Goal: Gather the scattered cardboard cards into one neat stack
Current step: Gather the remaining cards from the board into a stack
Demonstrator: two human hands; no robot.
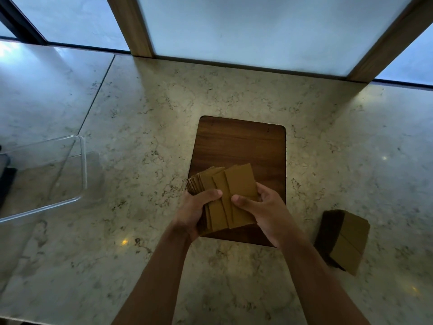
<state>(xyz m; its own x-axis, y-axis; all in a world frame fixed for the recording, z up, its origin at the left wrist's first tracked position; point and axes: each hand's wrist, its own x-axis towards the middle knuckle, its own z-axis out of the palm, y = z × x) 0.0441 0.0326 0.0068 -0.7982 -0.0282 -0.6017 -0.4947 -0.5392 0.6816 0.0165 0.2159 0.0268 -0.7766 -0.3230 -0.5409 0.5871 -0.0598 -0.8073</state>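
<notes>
A fanned bundle of brown cardboard cards is held above the near end of a dark wooden board. My left hand grips the bundle from the left, thumb across the top. My right hand grips it from the right, thumb pressing the upper cards, which stick out askew. A second, thick stack of the same cards lies on the counter to the right of the board, apart from both hands.
A clear plastic box stands at the left on the marble counter. Wooden window posts rise along the counter's far edge. Bare counter lies between the board and the box.
</notes>
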